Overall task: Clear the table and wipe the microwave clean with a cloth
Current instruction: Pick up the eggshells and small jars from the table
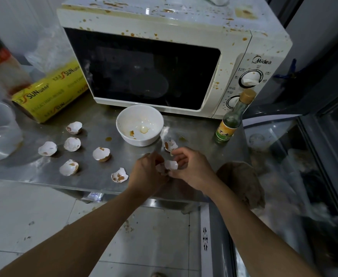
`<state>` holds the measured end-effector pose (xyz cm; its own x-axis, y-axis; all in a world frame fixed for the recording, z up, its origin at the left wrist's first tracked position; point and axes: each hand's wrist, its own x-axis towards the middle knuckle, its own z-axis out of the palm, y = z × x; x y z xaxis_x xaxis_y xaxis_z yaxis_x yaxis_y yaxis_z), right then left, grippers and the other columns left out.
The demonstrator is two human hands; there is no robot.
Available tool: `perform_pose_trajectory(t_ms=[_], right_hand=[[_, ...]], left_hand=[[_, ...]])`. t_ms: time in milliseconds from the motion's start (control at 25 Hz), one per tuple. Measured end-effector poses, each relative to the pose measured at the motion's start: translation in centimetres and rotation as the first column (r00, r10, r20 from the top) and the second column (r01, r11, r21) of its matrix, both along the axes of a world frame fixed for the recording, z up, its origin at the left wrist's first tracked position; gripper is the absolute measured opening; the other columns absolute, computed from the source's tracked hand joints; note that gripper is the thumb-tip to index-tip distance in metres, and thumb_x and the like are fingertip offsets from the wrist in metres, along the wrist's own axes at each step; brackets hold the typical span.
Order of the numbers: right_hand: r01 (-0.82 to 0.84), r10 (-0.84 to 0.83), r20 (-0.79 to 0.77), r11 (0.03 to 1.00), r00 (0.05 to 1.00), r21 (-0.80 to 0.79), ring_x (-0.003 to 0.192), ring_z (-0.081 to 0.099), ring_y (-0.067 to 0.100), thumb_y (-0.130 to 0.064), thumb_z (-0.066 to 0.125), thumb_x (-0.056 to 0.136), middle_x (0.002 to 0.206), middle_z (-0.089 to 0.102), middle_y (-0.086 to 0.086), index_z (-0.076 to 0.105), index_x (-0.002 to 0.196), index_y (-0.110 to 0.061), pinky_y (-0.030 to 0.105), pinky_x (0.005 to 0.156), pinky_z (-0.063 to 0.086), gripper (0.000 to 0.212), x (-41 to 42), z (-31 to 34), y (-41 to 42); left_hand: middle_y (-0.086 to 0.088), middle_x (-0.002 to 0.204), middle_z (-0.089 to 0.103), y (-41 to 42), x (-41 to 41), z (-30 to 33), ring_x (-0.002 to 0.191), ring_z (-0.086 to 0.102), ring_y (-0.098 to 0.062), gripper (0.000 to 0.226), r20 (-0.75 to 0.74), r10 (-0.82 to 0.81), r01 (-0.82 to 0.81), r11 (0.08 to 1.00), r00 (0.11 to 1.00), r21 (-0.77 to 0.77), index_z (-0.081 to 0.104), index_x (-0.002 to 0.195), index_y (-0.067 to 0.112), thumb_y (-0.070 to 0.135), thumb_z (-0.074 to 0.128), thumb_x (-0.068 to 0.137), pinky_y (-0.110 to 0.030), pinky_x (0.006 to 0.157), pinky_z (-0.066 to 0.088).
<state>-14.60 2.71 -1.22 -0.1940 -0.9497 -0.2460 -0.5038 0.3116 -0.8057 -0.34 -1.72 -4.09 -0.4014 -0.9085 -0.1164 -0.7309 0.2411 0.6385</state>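
Both hands (165, 168) around an eggshell piece (171, 164) above the steel table (96, 177).

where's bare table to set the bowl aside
Bare steel lies between the cling-wrap box and the bowl, and between bowl and bottle. Crowded: front left, strewn with eggshells.

I see the table (44, 172) top as brushed metal with a dull sheen, smeared in spots; the microwave (164, 27) is glossy cream plastic or enamel, I can't tell which, speckled with brown spatter, its door dark and reflective. The bowl (139, 124) looks like glazed white ceramic, the eggshells (47, 148) matt and chalky with jagged edges, the bottle (231, 122) clear green glass with a paper label. The cloth (242, 180) at my right is a rough brown fabric; the wrap box (50, 92) is glossy printed yellow card.
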Motion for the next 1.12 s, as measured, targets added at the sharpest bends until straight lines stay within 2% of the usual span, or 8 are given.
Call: perform_pose_trajectory(t_ms=[120,400,560,680,840,920,1000,1120], right_hand=[[0.019,-0.019,0.023,1.000,1.000,-0.018,0.085,0.059,0.009,-0.010,0.084,0.064,0.098,0.062,-0.004,0.059,0.115,-0.018,0.022,0.077,0.050,0.057,0.5,0.1,-0.1],[-0.030,0.031,0.067,0.999,0.997,-0.026,0.095,0.060,0.012,-0.007,0.082,0.065,0.105,0.062,-0.003,0.057,0.117,-0.020,0.023,0.084,0.051,0.059,1.2,0.5,0.3],[0.037,-0.036,0.014,0.997,0.999,-0.065,0.089,0.058,0.006,0.001,0.065,0.080,0.103,0.063,-0.004,0.063,0.111,-0.017,0.009,0.076,0.045,0.036,0.9,0.6,0.8],[-0.031,0.028,-0.061,0.998,0.998,-0.053,0.091,0.053,-0.003,0.001,0.050,0.090,0.107,0.062,-0.007,0.066,0.112,-0.015,0.000,0.076,0.039,0.031,1.0,0.7,1.3],[-0.091,0.089,-0.096,0.996,0.991,-0.015,0.107,0.053,0.006,-0.001,0.047,0.093,0.119,0.062,-0.003,0.065,0.115,-0.016,0.015,0.091,0.039,0.032,1.2,0.2,1.6],[-0.027,0.020,-0.135,0.999,0.991,-0.047,0.105,0.054,0.008,0.001,0.046,0.092,0.117,0.061,-0.001,0.062,0.117,-0.017,0.016,0.088,0.040,0.034,0.6,-0.2,1.6],[0.139,-0.157,-0.210,0.986,0.965,-0.095,0.103,0.055,0.011,0.003,0.046,0.091,0.113,0.061,0.000,0.061,0.116,-0.016,0.014,0.081,0.039,0.035,-1.2,-0.4,1.5],[0.310,-0.326,-0.405,0.945,0.854,-0.107,0.101,0.060,0.019,0.004,0.052,0.086,0.110,0.064,0.006,0.063,0.110,-0.011,0.020,0.075,0.039,0.030,-4.4,-0.8,1.3]], left_hand=[[-0.004,0.102,0.065,0.1,0.6,0.5,0.089,0.059,-0.019,0.042,-0.042,-0.016,0.015,1.000,0.999,-0.022,0.063,0.103,0.011,0.024,0.080,0.067,-0.027,0.075,0.048],[0.000,0.100,0.064,0.0,1.5,1.0,0.086,0.059,-0.017,0.041,-0.078,-0.025,0.026,1.000,0.997,0.009,0.062,0.099,0.014,0.020,0.083,0.064,-0.027,0.074,0.051],[0.000,0.104,0.063,0.2,1.8,1.3,0.088,0.055,-0.014,0.044,-0.083,-0.012,0.014,1.000,0.997,0.024,0.060,0.101,0.014,0.018,0.083,0.064,-0.022,0.073,0.046],[0.000,0.106,0.063,0.2,1.8,1.4,0.088,0.053,-0.011,0.045,-0.084,0.000,0.003,0.999,0.996,0.042,0.059,0.104,0.016,0.018,0.083,0.065,-0.021,0.074,0.047],[0.000,0.106,0.064,0.3,1.6,1.2,0.092,0.058,-0.015,0.045,-0.086,0.006,0.000,0.997,0.996,0.073,0.058,0.105,0.017,0.020,0.082,0.067,-0.032,0.081,0.054],[0.000,0.107,0.063,0.2,1.5,1.1,0.095,0.059,-0.017,0.044,-0.085,0.013,-0.005,0.996,0.996,0.092,0.058,0.105,0.019,0.021,0.081,0.068,-0.036,0.083,0.055],[0.003,0.106,0.062,0.2,1.3,1.0,0.096,0.059,-0.017,0.042,-0.085,0.020,-0.011,0.994,0.996,0.104,0.057,0.105,0.021,0.021,0.080,0.070,-0.036,0.084,0.055],[0.004,0.106,0.061,0.0,1.0,0.6,0.096,0.060,-0.017,0.040,-0.100,0.015,-0.006,0.996,0.995,0.091,0.057,0.107,0.023,0.020,0.077,0.073,-0.037,0.083,0.055]])
